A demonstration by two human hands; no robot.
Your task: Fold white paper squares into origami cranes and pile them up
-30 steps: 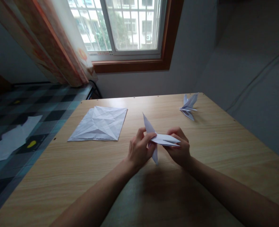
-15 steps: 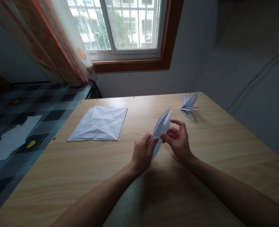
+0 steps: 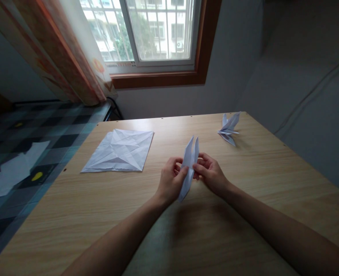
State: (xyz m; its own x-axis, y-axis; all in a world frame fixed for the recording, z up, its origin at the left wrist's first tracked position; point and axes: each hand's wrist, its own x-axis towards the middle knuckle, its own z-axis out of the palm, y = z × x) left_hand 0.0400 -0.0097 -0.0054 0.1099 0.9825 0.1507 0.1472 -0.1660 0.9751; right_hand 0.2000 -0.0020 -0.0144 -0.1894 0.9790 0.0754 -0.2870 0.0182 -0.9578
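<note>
A narrow folded white paper [image 3: 188, 163] is held above the table between both hands, tilted, with two separate points at its upper end. My left hand [image 3: 171, 178] grips its left side, thumb pressed on the near face. From the right, my right hand [image 3: 211, 171] pinches its right edge near the middle, thumb in front and fingers partly hidden behind. Farther back on the right lies another folded paper piece [image 3: 229, 128] with several pointed flaps spread out.
Creased square paper sheets [image 3: 120, 150] lie on the left of the wooden table [image 3: 123, 218]. Beyond its left edge, white papers [image 3: 15, 168] rest on a checked cloth [image 3: 71, 115]. A window [image 3: 160, 34] and a curtain [image 3: 71, 50] are at the back.
The held paper has turned and looks narrower, its two upper points now showing apart. My right hand has shifted slightly left, and its raised fingers have closed in behind the paper.
</note>
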